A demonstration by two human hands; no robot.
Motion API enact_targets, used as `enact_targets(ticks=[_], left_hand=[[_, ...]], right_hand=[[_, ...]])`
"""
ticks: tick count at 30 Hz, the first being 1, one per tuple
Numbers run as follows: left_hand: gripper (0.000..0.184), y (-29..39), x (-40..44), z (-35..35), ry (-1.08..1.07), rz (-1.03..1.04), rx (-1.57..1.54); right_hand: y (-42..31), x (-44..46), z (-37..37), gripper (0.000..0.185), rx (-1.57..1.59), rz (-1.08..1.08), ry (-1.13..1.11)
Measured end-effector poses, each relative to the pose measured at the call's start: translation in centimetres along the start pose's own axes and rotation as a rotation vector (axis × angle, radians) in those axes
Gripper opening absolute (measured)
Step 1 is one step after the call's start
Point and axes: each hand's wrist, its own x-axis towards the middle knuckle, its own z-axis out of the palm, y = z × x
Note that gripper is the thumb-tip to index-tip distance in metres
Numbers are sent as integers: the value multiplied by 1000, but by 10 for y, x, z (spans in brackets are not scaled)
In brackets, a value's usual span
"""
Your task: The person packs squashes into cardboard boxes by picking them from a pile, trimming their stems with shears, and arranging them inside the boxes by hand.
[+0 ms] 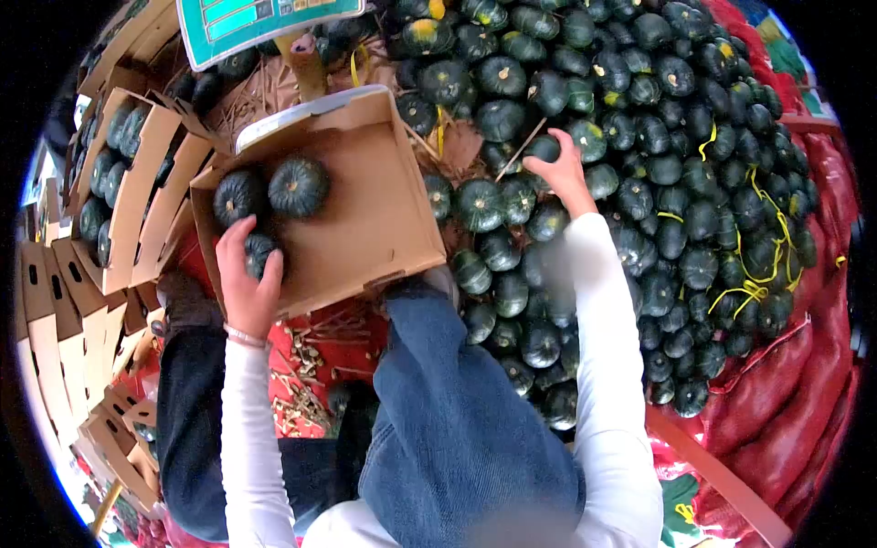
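An open cardboard box (365, 201) tilts on what looks like a scale and holds dark green squashes at its left side. One squash (299, 187) lies near the box's back wall, with another (239, 198) left of it. My left hand (248, 279) is curled round a smaller squash (262, 256) in the near left corner. Over the big heap at the right, my right hand (562, 169) has thumb and fingers around a dark squash (543, 151) at the heap's left part. A thin dry stalk (521, 149) slants just left of that squash.
A green scale display (265, 23) stands behind the box. Stacked cardboard boxes (137, 196), some with squashes, line the left side. Red net sacks (776, 402) lie at the right. Below the box, stem pieces (306, 374) litter a red surface beside my legs.
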Motion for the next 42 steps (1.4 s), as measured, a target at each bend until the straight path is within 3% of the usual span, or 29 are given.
enact_targets(ticks=[1, 2, 5, 7, 9, 11, 13, 15, 17, 18, 19, 21, 22, 23, 25, 28, 29, 31, 33, 34, 36, 38, 42], left_hand=[[53, -6, -3, 0, -21, -69, -161], [53, -12, -9, 0, -88, -123, -317], [62, 51, -9, 0, -341, -429, -979], [91, 75, -12, 15, -484, -435, -1252], [97, 86, -15, 20, -496, -392, -1332], [95, 55, -10, 8, -533, -355, -1069], [79, 35, -6, 6, -445, -453, -1096], [62, 4, 8, 16, -381, -538, -910], [46, -19, 23, 43, -361, -451, -463], [38, -18, 22, 53, -368, -339, -113], [32, -13, 22, 58, -290, -135, -41], [32, -3, 21, 52, -207, 191, 290], [37, -6, 19, 49, -192, 242, 306], [35, 2, 16, 44, -198, 219, 243], [33, 19, 15, 34, -260, 154, 12], [41, 49, 8, 41, -437, -355, -948], [52, 70, 7, 46, -478, -411, -1144], [75, 99, 2, 63, -634, -501, -1477], [80, 110, -11, 75, -675, -636, -1636], [84, 104, -13, 76, -727, -616, -1555], [92, 99, -20, 70, -754, -686, -1493], [88, 86, -30, 65, -720, -789, -1572], [83, 74, -32, 53, -557, -901, -1586]], right_hand=[[-4, -9, -9, 76, 467, 89, -120], [-12, -22, -11, 77, 658, 118, -168], [-64, -97, -8, 68, 678, -67, -330], [-85, -132, 0, 65, 942, -113, -629], [-70, -117, 6, 64, 993, -50, -565], [-13, -60, 27, 64, 286, -127, -96], [-2, -21, 41, 64, -338, -84, 108], [-1, 16, 69, 69, -532, -116, 77], [-22, 31, 87, 98, -682, 53, -26], [-25, 36, 94, 100, -678, 93, -2], [-24, 40, 99, 102, -675, 136, 19], [-14, 43, 88, 101, -575, 117, -92], [-9, 49, 77, 100, -531, 94, -140], [-8, 47, 65, 100, -324, 139, -184], [-1, 22, 51, 89, 286, 20, -205], [-41, -55, 16, 78, 1165, 139, -434], [-46, -74, 11, 66, 1285, 37, -579], [-35, -77, 9, 61, 1343, 72, -672], [-40, -49, 1, 52, 1016, -20, -277], [-9, -4, 12, 50, 471, -245, 78], [-22, 40, -6, 59, -101, -207, 330], [-34, 87, -5, 69, -284, -149, 345], [-35, 145, 16, 79, -308, -81, 315]])
